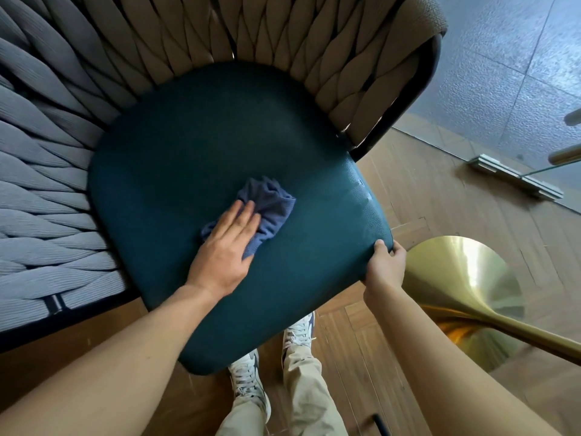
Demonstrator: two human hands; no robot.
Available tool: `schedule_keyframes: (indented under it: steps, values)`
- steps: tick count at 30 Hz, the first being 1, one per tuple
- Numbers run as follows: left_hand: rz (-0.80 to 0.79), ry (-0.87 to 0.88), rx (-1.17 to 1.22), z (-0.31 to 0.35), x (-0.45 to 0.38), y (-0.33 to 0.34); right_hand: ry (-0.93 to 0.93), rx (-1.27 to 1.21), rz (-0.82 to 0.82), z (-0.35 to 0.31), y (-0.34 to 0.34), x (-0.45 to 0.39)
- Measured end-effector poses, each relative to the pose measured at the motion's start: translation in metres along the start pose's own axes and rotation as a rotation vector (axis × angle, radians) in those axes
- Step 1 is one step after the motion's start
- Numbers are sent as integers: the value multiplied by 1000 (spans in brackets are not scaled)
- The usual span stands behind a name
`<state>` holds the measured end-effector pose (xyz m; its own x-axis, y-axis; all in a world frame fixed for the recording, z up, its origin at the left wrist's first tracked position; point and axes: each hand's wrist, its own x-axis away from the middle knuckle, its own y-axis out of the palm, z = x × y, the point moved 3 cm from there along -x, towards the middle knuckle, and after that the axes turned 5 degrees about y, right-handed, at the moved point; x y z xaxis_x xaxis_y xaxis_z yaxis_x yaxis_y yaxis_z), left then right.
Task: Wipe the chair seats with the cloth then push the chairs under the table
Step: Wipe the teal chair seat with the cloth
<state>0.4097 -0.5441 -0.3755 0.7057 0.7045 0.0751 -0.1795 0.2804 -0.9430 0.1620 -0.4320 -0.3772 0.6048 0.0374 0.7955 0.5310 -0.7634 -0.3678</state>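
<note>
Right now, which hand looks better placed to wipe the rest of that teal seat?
The left hand, probably. It already presses the blue cloth flat on the seat, mid-cushion, with unwiped surface all around it. The right hand grips the seat's front corner, seemingly steadying the chair, and holds no cloth.

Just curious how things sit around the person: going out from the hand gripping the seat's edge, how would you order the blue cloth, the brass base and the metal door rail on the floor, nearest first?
Measured from the right hand, in the head view:
1. Brass base, just beside it, lower right.
2. Blue cloth, mid-seat under the left hand.
3. Metal door rail, on the floor, upper right.
</note>
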Motion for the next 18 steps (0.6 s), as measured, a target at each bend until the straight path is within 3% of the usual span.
schedule_keyframes:
  steps: [3,5,7,10,12,16,18]
  values:
    - [92,-394,45,13,-24,-1,1,12,-7,0,0,2]
    - [86,-509,84,46,-59,5,1,14,-8,-1,0,2]
    - [32,-375,51,73,-78,9,-3,19,-9,-2,-1,2]
    - [-38,57,20,70,-57,12,5,28,-24,-4,-2,3]
    - [-29,109,4,50,-40,8,13,34,-32,-4,-3,6]
    - [53,-333,45,61,-67,6,20,37,-48,-3,-4,9]
    - [47,-443,94,88,-100,7,18,36,-49,-3,-5,7]
